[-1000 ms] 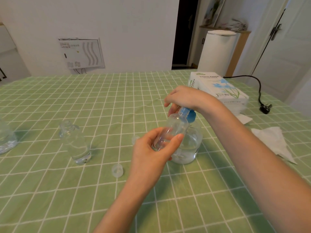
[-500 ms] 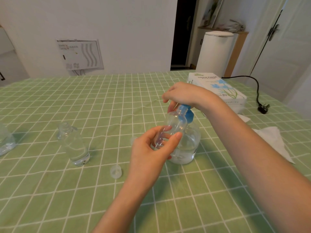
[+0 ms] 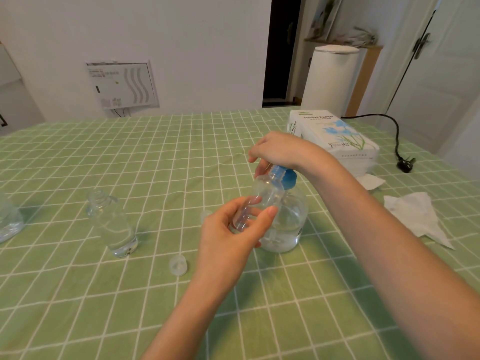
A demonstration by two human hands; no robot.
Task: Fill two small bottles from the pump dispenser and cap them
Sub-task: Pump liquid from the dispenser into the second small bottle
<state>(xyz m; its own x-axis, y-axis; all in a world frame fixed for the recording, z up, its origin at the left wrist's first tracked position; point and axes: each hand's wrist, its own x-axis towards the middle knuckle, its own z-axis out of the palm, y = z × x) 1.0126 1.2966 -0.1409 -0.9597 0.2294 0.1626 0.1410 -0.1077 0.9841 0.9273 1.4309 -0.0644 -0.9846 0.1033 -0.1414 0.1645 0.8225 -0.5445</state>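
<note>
Holding a small bottle (image 3: 267,196) above the counter (image 3: 78,165), the left hand (image 3: 231,240) has its thumb and fingers curled round the lower part, so the base of this clear bottle is mostly hidden. The bottle is tilted, and its open neck points up and to the right, just beside the blue pump head (image 3: 288,179) of the pump dispenser (image 3: 289,227). The right hand (image 3: 280,152) lies on top of the pump with its fingers curled down over it and covers the spout. For this reason I cannot tell if the spout touches the bottle neck. It is also hard to see if there is any liquid in the held bottle. The round clear body of the dispenser stands on the counter behind the left hand and has some liquid at the bottom. Well apart to the left, a second small bottle (image 3: 114,224) stands upright without a cap, with a little liquid inside. One clear cap (image 3: 178,266) lies near the left wrist. Another small clear piece (image 3: 206,214) is half hidden behind the left fingers. At the left edge a clear container (image 3: 9,222) is cut off. To the far right lie a tissue pack (image 3: 335,136) and a loose tissue (image 3: 420,219).
</note>
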